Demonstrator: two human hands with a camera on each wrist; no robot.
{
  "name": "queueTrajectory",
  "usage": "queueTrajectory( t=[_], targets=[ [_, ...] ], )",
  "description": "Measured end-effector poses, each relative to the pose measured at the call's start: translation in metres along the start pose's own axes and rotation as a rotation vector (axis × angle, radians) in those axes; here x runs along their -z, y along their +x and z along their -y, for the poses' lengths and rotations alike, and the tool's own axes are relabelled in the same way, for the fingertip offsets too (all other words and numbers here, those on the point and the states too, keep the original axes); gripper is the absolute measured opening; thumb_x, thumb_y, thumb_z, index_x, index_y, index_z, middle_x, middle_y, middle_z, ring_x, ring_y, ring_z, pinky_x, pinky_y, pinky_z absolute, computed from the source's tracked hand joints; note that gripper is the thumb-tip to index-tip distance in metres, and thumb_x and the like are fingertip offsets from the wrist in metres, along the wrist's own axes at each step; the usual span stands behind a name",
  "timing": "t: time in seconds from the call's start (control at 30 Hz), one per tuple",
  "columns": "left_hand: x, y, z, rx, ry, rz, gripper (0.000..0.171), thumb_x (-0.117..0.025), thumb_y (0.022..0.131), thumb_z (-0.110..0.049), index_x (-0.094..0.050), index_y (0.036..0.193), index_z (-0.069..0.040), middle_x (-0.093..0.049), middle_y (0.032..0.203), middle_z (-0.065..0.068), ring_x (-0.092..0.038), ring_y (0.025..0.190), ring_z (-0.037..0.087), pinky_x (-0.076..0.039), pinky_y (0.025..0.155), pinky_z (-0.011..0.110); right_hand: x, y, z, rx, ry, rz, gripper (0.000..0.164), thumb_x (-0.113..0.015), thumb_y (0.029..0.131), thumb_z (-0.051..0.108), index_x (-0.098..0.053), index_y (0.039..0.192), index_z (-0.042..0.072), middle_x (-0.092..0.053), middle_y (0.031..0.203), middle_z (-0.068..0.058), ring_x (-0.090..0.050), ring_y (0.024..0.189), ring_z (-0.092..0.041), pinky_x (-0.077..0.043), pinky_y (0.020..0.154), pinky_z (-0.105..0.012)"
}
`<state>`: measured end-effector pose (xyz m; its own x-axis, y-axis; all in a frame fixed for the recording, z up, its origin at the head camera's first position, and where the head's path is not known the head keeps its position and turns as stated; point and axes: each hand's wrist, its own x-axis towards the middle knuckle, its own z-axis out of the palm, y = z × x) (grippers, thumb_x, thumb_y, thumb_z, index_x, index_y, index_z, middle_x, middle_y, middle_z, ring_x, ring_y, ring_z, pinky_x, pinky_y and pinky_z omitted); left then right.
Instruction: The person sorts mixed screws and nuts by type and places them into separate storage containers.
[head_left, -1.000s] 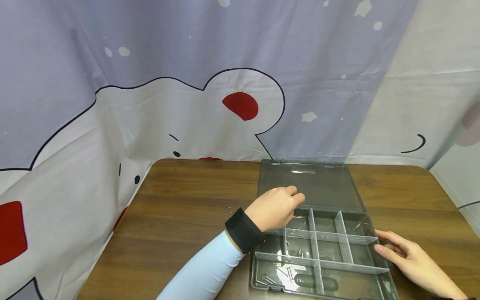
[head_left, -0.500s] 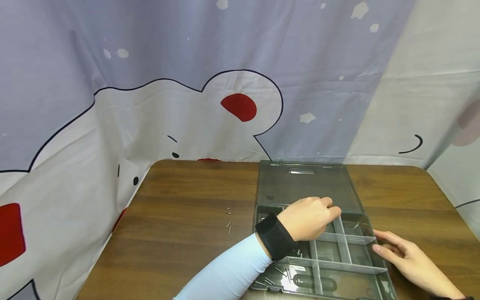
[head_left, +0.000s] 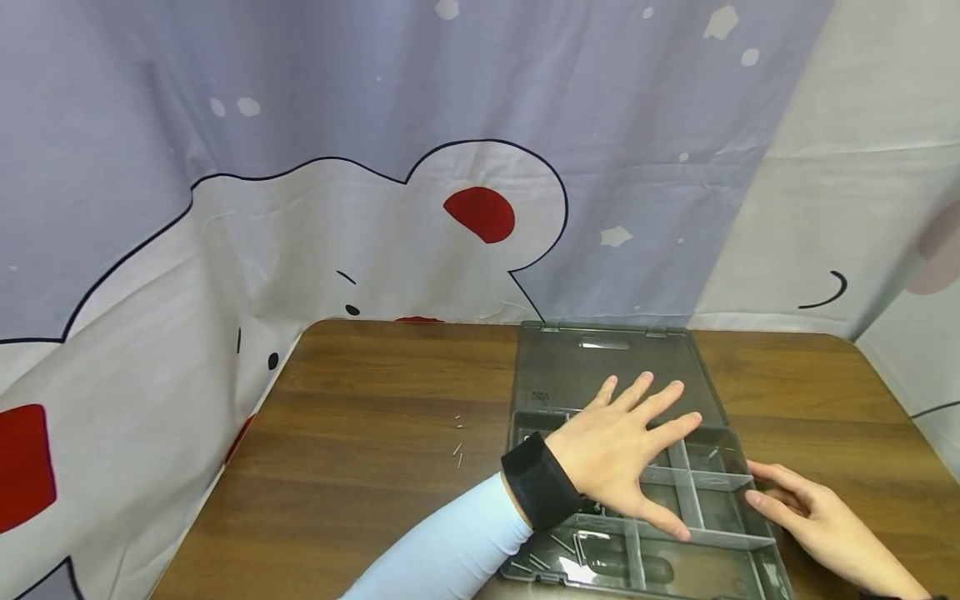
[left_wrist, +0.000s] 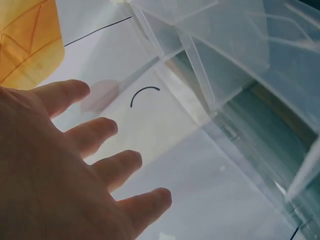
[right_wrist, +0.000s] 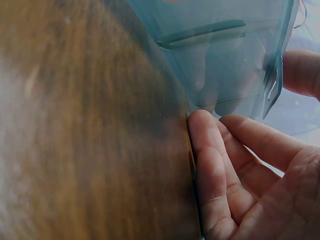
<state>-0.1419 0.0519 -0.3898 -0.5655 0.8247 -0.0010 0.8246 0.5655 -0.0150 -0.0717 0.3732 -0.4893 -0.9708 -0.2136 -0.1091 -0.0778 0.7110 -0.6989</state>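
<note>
A grey see-through compartment box lies with its lid folded back on the table. My left hand hovers over the middle compartments, fingers spread wide and holding nothing; it hides part of the dividers. In the left wrist view, the spread fingers show beside the box's clear walls. At the box's right side, my right hand rests its fingertips and thumb against the edge. The right wrist view shows these fingers loosely bent against the box wall. Thin metal screws lie in the front left compartment.
Several small metal pieces lie loose on the brown wooden table, left of the box. A patterned curtain hangs right behind the table's far edge.
My left hand moved right from the box's left compartments to its middle, then went from bunched fingers to fingers spread wide. My right hand has stayed at the box's side.
</note>
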Motion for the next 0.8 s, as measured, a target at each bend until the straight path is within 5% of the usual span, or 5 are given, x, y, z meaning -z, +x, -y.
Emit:
queueTrajectory(
  t=[0.23, 0.6, 0.8],
  targets=[
    [-0.001, -0.022, 0.019, 0.001, 0.004, -0.045, 0.123, -0.05, 0.07, -0.1, -0.014, 0.167, -0.034, -0.007, 0.176, 0.002, -0.011, 0.162, 0.032, -0.024, 0.126, 0.058, -0.002, 0.0, -0.001, 0.005, -0.004, -0.03, 0.05, -0.059, 0.106, 0.02, -0.049, 0.147, -0.005, -0.058, 0.137, -0.035, -0.06, 0.098, 0.015, -0.054, 0.073, -0.017],
    [-0.011, -0.08, 0.076, 0.066, -0.028, -0.129, 0.113, -0.058, 0.076, -0.09, -0.031, 0.164, -0.025, -0.029, 0.17, 0.008, -0.029, 0.158, 0.03, -0.029, 0.126, 0.053, -0.001, 0.0, 0.0, 0.002, -0.006, -0.026, 0.05, -0.058, 0.106, 0.019, -0.047, 0.148, -0.006, -0.057, 0.137, -0.035, -0.06, 0.098, 0.015, -0.054, 0.074, -0.015],
    [-0.019, -0.112, 0.109, 0.111, -0.125, -0.13, 0.098, -0.065, 0.084, -0.076, -0.036, 0.162, -0.022, -0.038, 0.166, 0.01, -0.041, 0.151, 0.029, -0.039, 0.12, 0.052, -0.002, 0.0, 0.0, -0.011, -0.009, -0.032, 0.05, -0.06, 0.105, 0.02, -0.049, 0.148, -0.004, -0.067, 0.132, -0.014, -0.061, 0.097, 0.014, -0.054, 0.074, -0.016]
  ],
)
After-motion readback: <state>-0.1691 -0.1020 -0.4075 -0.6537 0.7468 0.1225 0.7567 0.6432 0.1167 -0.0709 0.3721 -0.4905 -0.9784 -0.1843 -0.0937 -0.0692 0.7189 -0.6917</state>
